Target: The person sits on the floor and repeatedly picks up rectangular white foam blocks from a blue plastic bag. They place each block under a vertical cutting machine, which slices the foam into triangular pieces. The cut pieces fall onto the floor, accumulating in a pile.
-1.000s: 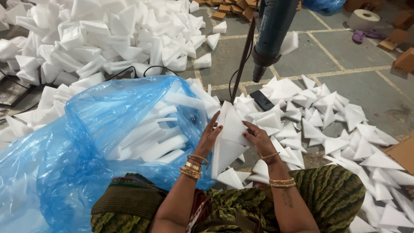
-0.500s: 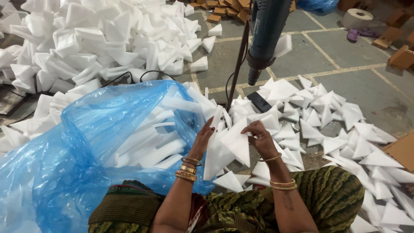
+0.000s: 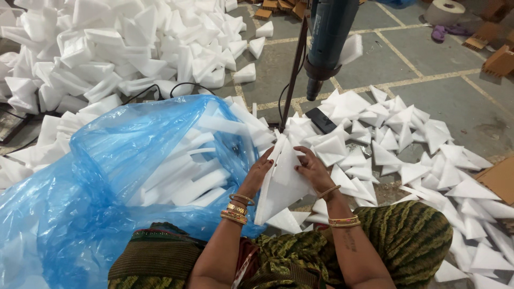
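The floor (image 3: 428, 91) is grey stone slabs with pale joints running across it, dusty and stained in places. A great heap of white foam offcuts (image 3: 107, 48) fills the far left, and flat triangular foam pieces (image 3: 417, 144) are strewn across the right. A dark blue power tool (image 3: 327, 32) hangs on a slim metal stand (image 3: 293, 69), with a black cable (image 3: 155, 88) trailing over the floor. Small brown cardboard blocks (image 3: 500, 59) and a roll of tape (image 3: 444, 10) lie at the far right. Light is even and soft.

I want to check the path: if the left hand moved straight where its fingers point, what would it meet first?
Probably the white foam piece that the left hand already touches; depth beyond it is unclear.
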